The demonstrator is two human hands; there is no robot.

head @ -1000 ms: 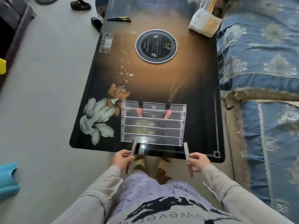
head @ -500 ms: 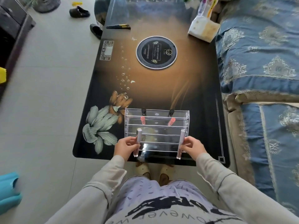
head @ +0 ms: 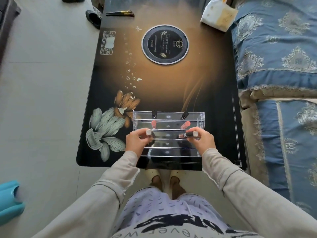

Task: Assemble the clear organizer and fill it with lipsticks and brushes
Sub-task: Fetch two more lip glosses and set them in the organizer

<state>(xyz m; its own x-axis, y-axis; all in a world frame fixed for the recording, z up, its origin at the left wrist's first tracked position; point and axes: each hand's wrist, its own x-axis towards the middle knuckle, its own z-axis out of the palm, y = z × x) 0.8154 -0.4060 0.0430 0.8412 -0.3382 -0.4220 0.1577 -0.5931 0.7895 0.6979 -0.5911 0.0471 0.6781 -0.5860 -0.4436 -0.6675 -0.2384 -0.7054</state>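
Note:
A clear stepped organizer (head: 167, 152) stands near the front edge of the dark table (head: 171, 86). Two pink lipsticks with black caps (head: 153, 122) (head: 185, 124) stand in its back rows. My left hand (head: 137, 143) pinches a lipstick tube (head: 148, 132) over the left of the third row. My right hand (head: 202, 140) pinches another tube (head: 188, 134), lying nearly level, over the right of the same row. Brushes (head: 120, 13) lie at the table's far left edge.
A round black hob plate (head: 165, 44) sits in the table's middle, a touch panel (head: 107, 42) at its left. A white tissue pack (head: 218, 14) lies at the far right corner. A blue patterned sofa (head: 277, 66) runs along the right. Slippers lie on the floor at far left.
Both hands rose from the table's front edge to over the organizer, each carrying a lipstick tube. The tubes tipped from upright to leaning into the third row.

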